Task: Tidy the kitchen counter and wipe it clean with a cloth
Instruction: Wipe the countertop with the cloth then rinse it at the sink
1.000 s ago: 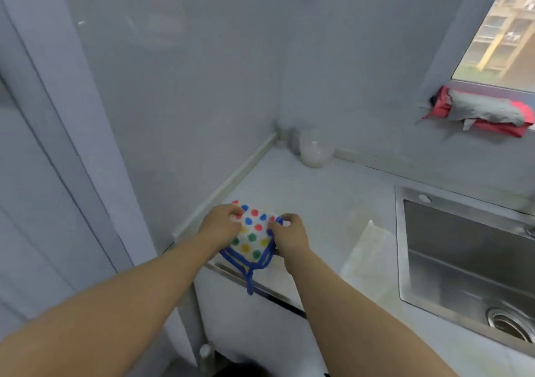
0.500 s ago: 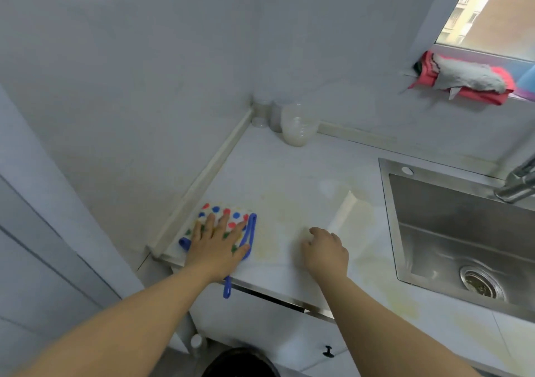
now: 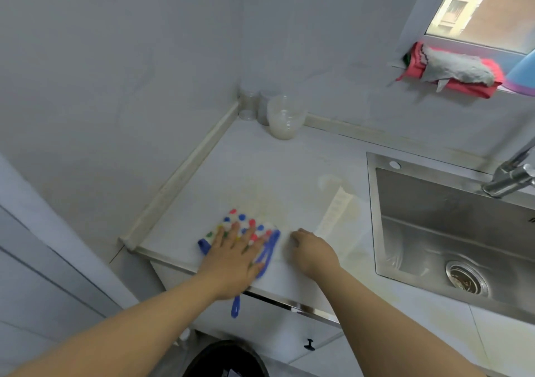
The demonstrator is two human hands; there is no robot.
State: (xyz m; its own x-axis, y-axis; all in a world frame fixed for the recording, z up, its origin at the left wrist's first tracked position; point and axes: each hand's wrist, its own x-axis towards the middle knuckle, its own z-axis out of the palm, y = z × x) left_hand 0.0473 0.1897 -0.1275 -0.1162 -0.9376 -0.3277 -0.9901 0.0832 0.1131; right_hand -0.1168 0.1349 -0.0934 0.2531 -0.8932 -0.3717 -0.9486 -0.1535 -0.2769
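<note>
A white cloth (image 3: 242, 222) with coloured dots and blue trim lies flat on the pale counter (image 3: 260, 174) near its front edge. My left hand (image 3: 234, 256) presses on it with straight, spread fingers. A blue loop of the cloth hangs over the front edge. My right hand (image 3: 312, 250) rests on the counter just right of the cloth, its fingers loosely curled and holding nothing. Yellowish stains mark the counter beyond the cloth.
A steel sink (image 3: 451, 232) with a tap (image 3: 512, 177) is set in at the right. A white ridged strip (image 3: 335, 214) lies by the sink. Clear plastic cups (image 3: 282, 119) stand in the back corner. Red and grey rags (image 3: 451, 69) lie on the window sill. A dark bin (image 3: 225, 359) stands below.
The cloth went from being held up in both hands to lying on the counter under my left hand, and it has since slid to the right. My right hand let go and rests beside it.
</note>
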